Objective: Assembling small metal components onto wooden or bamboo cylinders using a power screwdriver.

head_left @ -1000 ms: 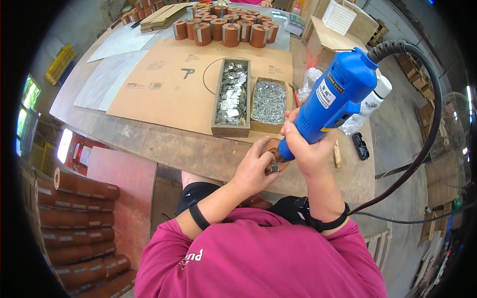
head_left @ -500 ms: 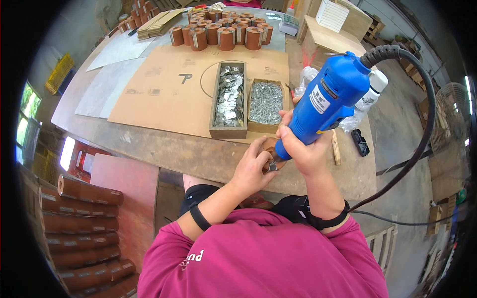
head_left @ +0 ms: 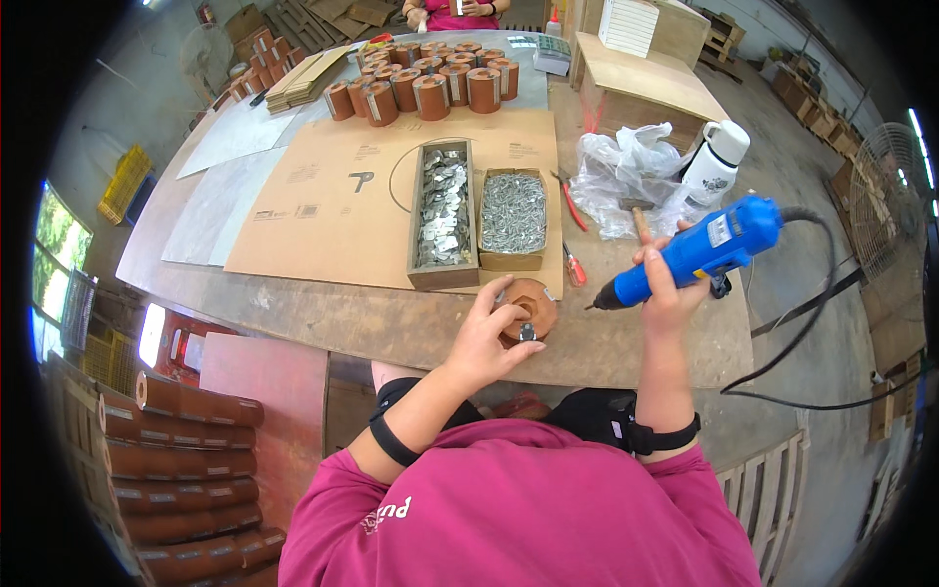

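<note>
Drill [head_left: 696, 251] gripped in our R hand [head_left: 668, 286], L hand [head_left: 486, 338] fingers curled on brown hexagonal roll end [head_left: 526, 307] w/ metal clip

A worn wooden workbench [head_left: 323, 318] carries a large cardboard sheet [head_left: 323, 205], pale sheets [head_left: 220, 196], brown rolls [head_left: 430, 88], a crumpled plastic bag [head_left: 626, 171] and a white jug [head_left: 716, 157].

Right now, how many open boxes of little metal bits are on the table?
2. The long narrow box of flat silver pieces sits on the cardboard sheet. The shorter box of screws touches its right side. Both lie just beyond the left hand. None seem hidden.
</note>
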Available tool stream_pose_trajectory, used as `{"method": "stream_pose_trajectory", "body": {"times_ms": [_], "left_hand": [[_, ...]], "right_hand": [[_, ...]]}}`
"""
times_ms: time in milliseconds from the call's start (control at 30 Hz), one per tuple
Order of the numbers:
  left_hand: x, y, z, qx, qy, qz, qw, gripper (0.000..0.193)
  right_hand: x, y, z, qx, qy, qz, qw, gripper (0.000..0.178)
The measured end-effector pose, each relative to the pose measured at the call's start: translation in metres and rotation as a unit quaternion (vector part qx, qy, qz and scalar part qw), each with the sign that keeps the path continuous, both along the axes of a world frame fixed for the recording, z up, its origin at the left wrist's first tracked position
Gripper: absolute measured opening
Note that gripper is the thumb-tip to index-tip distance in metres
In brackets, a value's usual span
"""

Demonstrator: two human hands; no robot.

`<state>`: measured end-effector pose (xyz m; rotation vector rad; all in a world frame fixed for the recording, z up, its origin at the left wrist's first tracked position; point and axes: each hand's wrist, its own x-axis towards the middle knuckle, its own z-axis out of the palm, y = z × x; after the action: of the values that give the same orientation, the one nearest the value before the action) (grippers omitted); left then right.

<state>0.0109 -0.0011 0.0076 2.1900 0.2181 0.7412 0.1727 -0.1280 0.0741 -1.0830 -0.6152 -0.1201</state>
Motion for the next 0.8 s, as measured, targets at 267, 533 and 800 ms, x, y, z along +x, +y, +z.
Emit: {"method": "stream_pose_trajectory", "body": {"times_ms": [267, 533, 800], "left_hand": [[0.000, 0.001, 0.000, 0.003, 0.002, -0.003, 1.000, 0.038], [-0.003, -0.001, -0.002, -0.011, 0.000, 0.025, 1.000, 0.035], [-0.004, 0.001, -0.010, -0.009, -0.038, 0.027, 0.999, 0.033]], "right_hand": [[-0.008, -0.013, -0.012, 0.018, 0.047, 0.009, 0.999, 0.045], [-0.052, 0.010, 0.045, 0.020, -0.028, 0.162, 0.986, 0.042], [-0.064, 0.031, 0.038, -0.010, -0.045, 0.177, 0.983, 0.044]]}}
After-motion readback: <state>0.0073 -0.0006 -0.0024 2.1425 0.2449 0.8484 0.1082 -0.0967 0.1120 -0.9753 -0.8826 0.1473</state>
